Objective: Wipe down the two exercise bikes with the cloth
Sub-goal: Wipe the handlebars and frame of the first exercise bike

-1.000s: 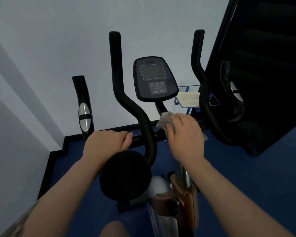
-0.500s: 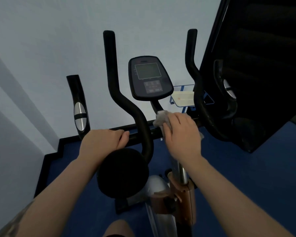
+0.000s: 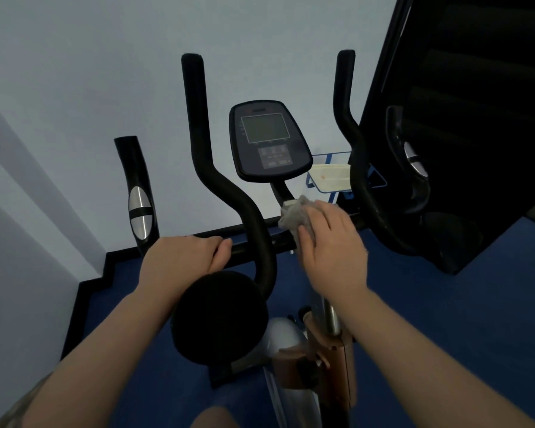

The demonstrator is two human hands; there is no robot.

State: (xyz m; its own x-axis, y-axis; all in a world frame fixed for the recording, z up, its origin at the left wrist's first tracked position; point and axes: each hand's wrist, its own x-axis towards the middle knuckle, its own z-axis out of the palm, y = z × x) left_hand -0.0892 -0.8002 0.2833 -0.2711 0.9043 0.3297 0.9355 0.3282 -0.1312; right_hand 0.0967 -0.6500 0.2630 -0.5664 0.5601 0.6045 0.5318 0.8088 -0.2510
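An exercise bike stands right in front of me, with black handlebars (image 3: 229,193) and a grey console (image 3: 269,140). My left hand (image 3: 183,261) grips the horizontal handlebar bar to the left of the centre post. A grey cloth (image 3: 294,214) lies bunched at the base of the console stem, and my right hand (image 3: 331,242) holds it pressed against the crossbar there. A round black pad (image 3: 220,316) on the bike sits below my left hand. The bike's silver and copper frame (image 3: 322,359) shows beneath my right forearm.
A pale wall rises behind the bike, with a black skirting (image 3: 90,288) along the blue floor (image 3: 445,304). A large dark machine (image 3: 464,118) fills the right side. A blue wire rack with a pale tray (image 3: 331,177) hangs behind the right handlebar.
My right hand and the cloth have slid slightly up towards the console stem. My left hand keeps its grip on the bar. The camera view has shifted a little.
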